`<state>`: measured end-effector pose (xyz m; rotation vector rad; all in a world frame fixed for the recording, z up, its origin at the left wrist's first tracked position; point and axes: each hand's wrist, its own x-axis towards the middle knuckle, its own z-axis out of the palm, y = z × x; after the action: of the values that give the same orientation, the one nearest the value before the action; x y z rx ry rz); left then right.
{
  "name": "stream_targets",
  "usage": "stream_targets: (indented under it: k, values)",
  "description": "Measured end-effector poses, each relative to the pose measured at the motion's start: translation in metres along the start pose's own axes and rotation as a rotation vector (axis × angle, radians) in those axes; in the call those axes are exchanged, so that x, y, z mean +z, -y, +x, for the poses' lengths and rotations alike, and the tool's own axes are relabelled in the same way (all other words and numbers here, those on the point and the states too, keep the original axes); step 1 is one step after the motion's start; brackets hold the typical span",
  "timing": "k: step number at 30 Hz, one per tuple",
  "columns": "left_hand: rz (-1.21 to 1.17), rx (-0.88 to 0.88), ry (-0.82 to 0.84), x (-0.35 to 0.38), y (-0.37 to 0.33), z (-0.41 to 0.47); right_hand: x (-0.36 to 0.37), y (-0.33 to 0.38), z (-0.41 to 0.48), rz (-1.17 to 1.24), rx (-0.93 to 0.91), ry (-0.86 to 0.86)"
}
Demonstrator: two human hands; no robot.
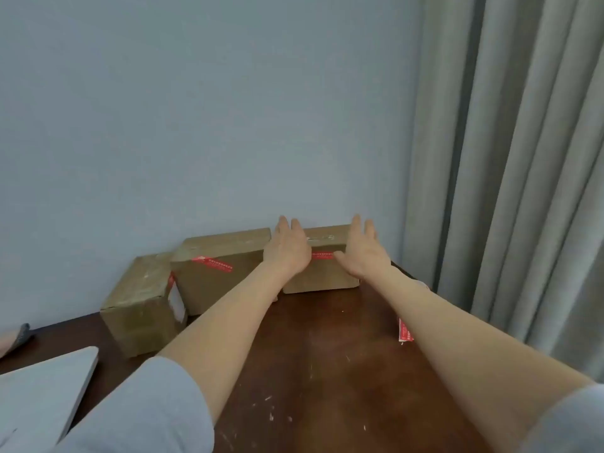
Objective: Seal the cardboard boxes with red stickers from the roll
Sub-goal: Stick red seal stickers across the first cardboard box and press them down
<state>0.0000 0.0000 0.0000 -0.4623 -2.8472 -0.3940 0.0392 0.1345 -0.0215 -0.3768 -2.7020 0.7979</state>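
Three cardboard boxes stand against the wall at the back of the dark wooden table (327,371). The right box (322,277) carries a red sticker (322,255) across its front top edge. My left hand (287,248) lies flat on its left part with straight fingers. My right hand (362,250) lies flat on its right part, thumb beside the sticker. The middle box (215,273) bears a slanted red sticker (212,263). The left box (140,302) has a red-and-white sticker (175,297) on its right side. A strip of red stickers (404,331) lies under my right forearm.
A grey laptop (42,397) lies at the table's left front. A dark grey object (23,333) sits at the far left edge. Grey curtains (523,158) hang on the right, and a pale blue wall (196,125) stands behind the boxes.
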Motion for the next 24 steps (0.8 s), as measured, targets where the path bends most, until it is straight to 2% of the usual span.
stream_targets:
  k: [3,9,13,19,24]
  values:
    - [-0.041,-0.051,0.075,0.004,0.002,0.024,0.007,-0.009,0.018,0.150,0.104,0.013]
    - [-0.058,-0.205,0.170,0.015,0.006,0.055,0.022,-0.011,0.038,0.273,0.184,0.030]
    - [-0.111,-0.208,0.216,0.020,0.001,0.055,0.032,-0.012,0.043,0.316,0.216,0.076]
    - [-0.273,-0.247,0.148,0.015,-0.003,0.043,0.023,-0.013,0.035,0.281,0.207,-0.013]
    - [-0.285,-0.189,0.096,-0.009,-0.011,0.016,0.001,-0.005,0.017,0.230,0.187,-0.075]
